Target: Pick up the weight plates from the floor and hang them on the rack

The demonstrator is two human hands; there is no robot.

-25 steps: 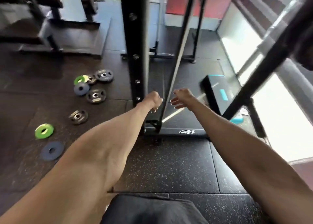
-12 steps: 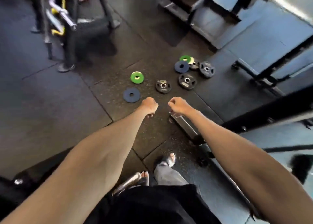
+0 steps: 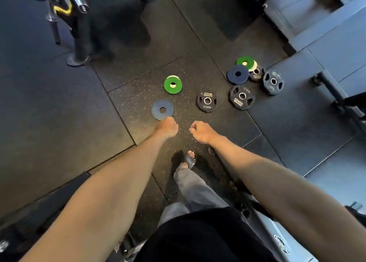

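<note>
On the dark speckled rubber floor (image 3: 138,111) lie the weight plates, all flat and none lifted. Nearest the person is a small blue plate (image 3: 161,108), with a green plate (image 3: 172,84) just beyond it and apart from it. To the right of those sits a black plate (image 3: 207,102) with a metal-ringed hole, and farther right a larger black plate (image 3: 242,97). Behind that is a cluster: a dark blue plate (image 3: 237,74) overlapping a second green plate (image 3: 245,62), a small black plate (image 3: 256,73) partly hidden among them, and another black grip plate (image 3: 273,82) tilted against the group. Both bare forearms reach forward and down from the lower corners, converging toward the middle. The left hand (image 3: 166,128) is curled into a loose fist, knuckles forward, empty; in this view it overlaps the near edge of the small blue plate, though whether it touches it cannot be told. The right hand (image 3: 202,132) is likewise loosely closed with fingers folded under, holding nothing, and hangs near the left, a small gap between them. Below the hands a sandalled foot (image 3: 190,159) and grey trouser leg (image 3: 195,186) step forward. At upper left stands a metal rack (image 3: 79,34) with chrome pegs, well apart from the plates.
</note>
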